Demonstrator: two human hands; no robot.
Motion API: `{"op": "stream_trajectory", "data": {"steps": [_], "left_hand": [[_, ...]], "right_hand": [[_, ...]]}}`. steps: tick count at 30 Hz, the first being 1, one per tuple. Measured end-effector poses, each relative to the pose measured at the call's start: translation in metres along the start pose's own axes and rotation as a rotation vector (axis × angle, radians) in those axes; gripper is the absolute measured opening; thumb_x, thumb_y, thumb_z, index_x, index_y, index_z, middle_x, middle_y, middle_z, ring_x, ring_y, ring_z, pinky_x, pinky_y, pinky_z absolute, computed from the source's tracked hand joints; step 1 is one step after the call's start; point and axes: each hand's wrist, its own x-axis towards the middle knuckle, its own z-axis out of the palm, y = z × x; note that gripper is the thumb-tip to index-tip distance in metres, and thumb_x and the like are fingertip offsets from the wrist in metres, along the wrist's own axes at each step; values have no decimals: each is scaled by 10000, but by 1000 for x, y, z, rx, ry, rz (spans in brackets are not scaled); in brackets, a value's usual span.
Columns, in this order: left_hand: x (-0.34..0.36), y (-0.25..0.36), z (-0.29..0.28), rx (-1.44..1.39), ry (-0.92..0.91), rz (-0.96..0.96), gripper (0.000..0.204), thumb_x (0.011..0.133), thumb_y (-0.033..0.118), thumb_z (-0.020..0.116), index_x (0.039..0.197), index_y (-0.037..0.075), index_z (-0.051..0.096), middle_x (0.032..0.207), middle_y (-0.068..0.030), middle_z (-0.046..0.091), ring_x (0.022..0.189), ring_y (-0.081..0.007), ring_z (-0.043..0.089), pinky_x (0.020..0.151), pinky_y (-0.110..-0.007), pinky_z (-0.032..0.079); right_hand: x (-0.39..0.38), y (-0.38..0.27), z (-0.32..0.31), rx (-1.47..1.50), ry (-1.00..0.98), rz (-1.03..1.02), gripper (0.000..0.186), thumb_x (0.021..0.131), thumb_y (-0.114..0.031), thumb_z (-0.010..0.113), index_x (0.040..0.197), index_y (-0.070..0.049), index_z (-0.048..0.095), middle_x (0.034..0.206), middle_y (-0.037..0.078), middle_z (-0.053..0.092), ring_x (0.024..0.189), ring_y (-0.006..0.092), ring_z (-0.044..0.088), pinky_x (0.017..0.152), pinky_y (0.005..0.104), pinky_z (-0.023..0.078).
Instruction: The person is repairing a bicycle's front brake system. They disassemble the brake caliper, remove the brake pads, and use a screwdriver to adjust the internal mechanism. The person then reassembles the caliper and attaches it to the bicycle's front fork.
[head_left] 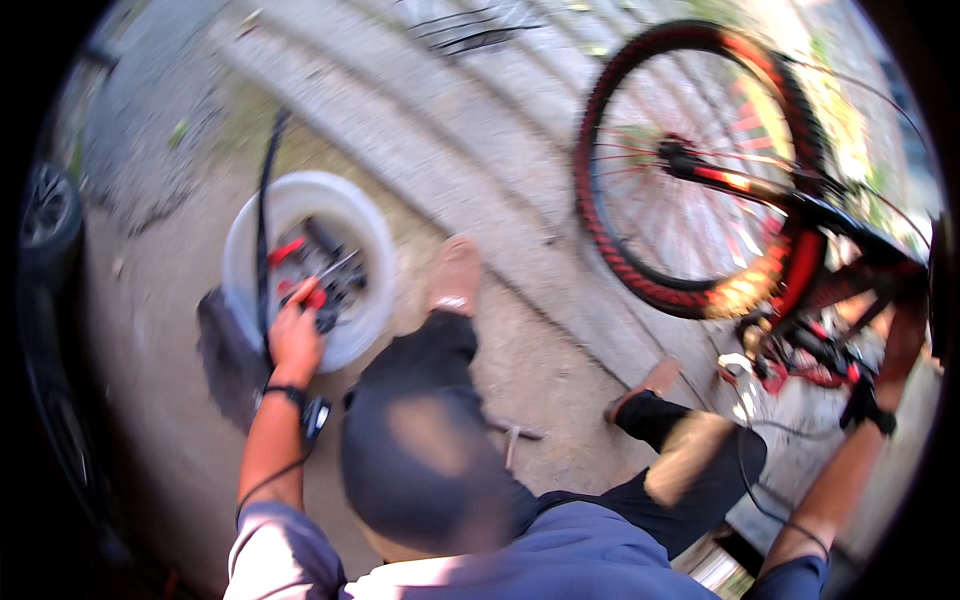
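My left hand (296,338) reaches into a white plastic bucket (378,215) at the left. Its fingers are closed around a screwdriver (316,297) with a red and black handle, its metal shaft pointing up and right. Below the shaft lie dark and red tools (322,240), too blurred to name one by one. At the far right my right hand (903,335) is against the dark frame of a red and black bicycle (868,235). Its fingers are blurred and partly hidden in shadow, so their grip does not show.
The bicycle's front wheel (588,185) rests over concrete steps (450,165). A black hose or strip (268,185) leans across the bucket's rim, with dark cloth (228,355) beside it. A T-shaped tool (513,435) lies between my legs. A vehicle wheel (48,210) stands far left.
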Motion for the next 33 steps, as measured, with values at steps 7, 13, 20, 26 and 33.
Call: {"op": "stream_trajectory", "data": {"steps": [7, 13, 20, 26, 33], "left_hand": [[1, 14, -22, -930, -68, 37, 590, 814, -45, 620, 1390, -27, 495, 1404, -137, 527, 1279, -213, 513, 1094, -321, 366], [8, 62, -103, -1690, -90, -146, 309, 951, 199, 638, 1195, 50, 521, 1009, -82, 659, 852, -211, 666, 687, -327, 560], [-4, 158, -261, -1949, -19, 50, 376, 980, 431, 573, 1080, 69, 584, 935, -62, 652, 744, -167, 654, 542, -280, 522], [-32, 250, -309, -2112, -217, 344, 406, 990, 434, 549, 1043, 32, 567, 877, -73, 600, 698, -164, 618, 547, -289, 523], [-57, 340, -310, -2121, -445, 355, 367, 975, 425, 540, 969, 60, 573, 860, -66, 611, 675, -161, 612, 543, -291, 521]], "right_hand": [[-58, 27, 41, 1792, 288, 1071, 291, 1038, -284, 515, 1209, -72, 617, 1152, 28, 668, 1107, 149, 598, 1014, 324, 438], [-1, -19, 28, 1705, 398, 1337, 262, 925, -189, 714, 1151, -93, 624, 992, -12, 669, 892, 111, 643, 831, 275, 538], [11, -22, 24, 1884, 461, 1245, 251, 896, -97, 737, 1115, -66, 619, 978, 29, 683, 886, 135, 652, 818, 279, 538], [-24, -24, -1, 1589, 441, 1297, 469, 933, -159, 681, 1332, 16, 506, 1173, 93, 627, 1050, 142, 596, 943, 268, 463], [-121, -101, -67, 1583, 136, 1284, 263, 928, -179, 672, 1124, -8, 638, 991, 38, 668, 928, 130, 622, 842, 276, 504]]}}
